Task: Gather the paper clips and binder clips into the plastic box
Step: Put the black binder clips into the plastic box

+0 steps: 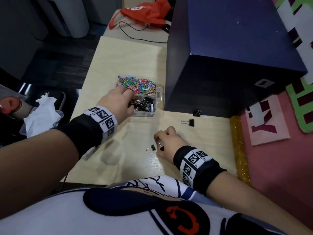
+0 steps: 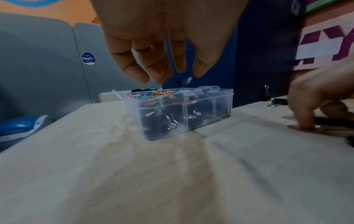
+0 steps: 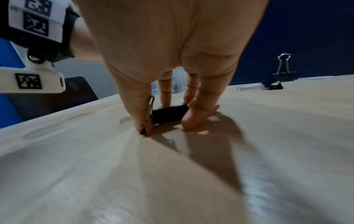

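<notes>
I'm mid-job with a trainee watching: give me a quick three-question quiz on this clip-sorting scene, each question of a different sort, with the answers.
1. True or false: the right hand has its grip on a binder clip on the table.
2. Which part of the plastic box holds the coloured paper clips: A near, B far, C none?
3. Fill in: the left hand is over the box section with the black ____.

Key: 1 true. 2 B. 3 binder clips.
</notes>
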Available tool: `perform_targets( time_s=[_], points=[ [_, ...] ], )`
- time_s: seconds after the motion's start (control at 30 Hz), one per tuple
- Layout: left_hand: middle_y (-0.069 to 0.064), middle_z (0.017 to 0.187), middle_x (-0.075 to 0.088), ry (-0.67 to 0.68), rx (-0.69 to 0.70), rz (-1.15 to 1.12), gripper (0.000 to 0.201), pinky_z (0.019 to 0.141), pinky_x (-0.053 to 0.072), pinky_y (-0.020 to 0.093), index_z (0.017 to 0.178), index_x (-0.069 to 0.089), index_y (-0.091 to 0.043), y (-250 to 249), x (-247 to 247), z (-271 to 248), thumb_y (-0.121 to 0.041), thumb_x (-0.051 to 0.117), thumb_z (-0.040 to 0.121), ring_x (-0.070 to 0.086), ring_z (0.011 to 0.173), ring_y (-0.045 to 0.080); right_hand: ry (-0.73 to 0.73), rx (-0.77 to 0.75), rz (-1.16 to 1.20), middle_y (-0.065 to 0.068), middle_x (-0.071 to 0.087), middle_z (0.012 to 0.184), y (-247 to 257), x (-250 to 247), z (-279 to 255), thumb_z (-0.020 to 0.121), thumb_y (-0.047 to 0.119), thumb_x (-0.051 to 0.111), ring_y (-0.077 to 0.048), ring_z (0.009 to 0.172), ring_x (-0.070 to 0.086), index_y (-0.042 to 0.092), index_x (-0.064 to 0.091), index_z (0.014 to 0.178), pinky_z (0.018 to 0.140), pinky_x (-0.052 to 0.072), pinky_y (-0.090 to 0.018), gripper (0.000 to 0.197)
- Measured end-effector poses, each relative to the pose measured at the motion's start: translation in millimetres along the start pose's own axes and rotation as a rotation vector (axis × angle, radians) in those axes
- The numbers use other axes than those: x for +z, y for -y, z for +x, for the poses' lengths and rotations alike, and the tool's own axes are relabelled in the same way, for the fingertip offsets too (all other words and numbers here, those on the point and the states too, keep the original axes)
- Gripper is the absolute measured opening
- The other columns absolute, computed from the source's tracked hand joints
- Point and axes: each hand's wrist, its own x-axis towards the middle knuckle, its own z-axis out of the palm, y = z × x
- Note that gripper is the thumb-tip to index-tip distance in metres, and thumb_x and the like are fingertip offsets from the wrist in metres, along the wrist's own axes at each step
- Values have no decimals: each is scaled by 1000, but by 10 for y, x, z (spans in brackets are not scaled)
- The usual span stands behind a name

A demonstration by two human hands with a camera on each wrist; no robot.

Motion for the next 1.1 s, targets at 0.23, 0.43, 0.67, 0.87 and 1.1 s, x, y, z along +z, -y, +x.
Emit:
perform_targets(
  time_s=[0.23,0.43,0.67,0.87,1.1],
  points=[
    [0,121,49,366,343,148,32,90,47,36,121,55,-24,-379,302,-309,-30,49,90,51,111,23,-51,126,63,-3,36,120,-158,-91,111,80,25,69,-26,106,51,25,47,120,95,47,-38,45],
    [6,122,43,563,527,311,35,85,50,44,125,47,-22,-571,556,-438,-22,52,91,48,109,29,-79,256,100,-3,35,123,-278,-83,158,77,29,73,-25,106,53,20,47,116,95,47,-38,48],
    [8,111,45,591,253,252,22,72,53,41,106,53,-13,-431,497,-394,-10,50,85,55,82,30,-75,261,139,-1,32,123,-302,-91,164,76,15,68,-19,98,54,23,54,93,92,50,-31,24],
    [8,110,48,557,171,172,22,77,51,39,105,52,-12,-339,392,-387,-10,49,83,57,92,32,-103,253,162,1,40,117,-247,-124,178,73,10,66,-15,94,56,24,55,83,78,52,-23,20],
    [10,107,57,52,109,-123,17,83,45,35,103,57,-12,-102,38,-172,-18,57,88,57,98,30,-162,198,189,2,47,111,-177,-209,209,78,14,65,-12,85,57,22,58,95,69,43,-15,20]
  ],
)
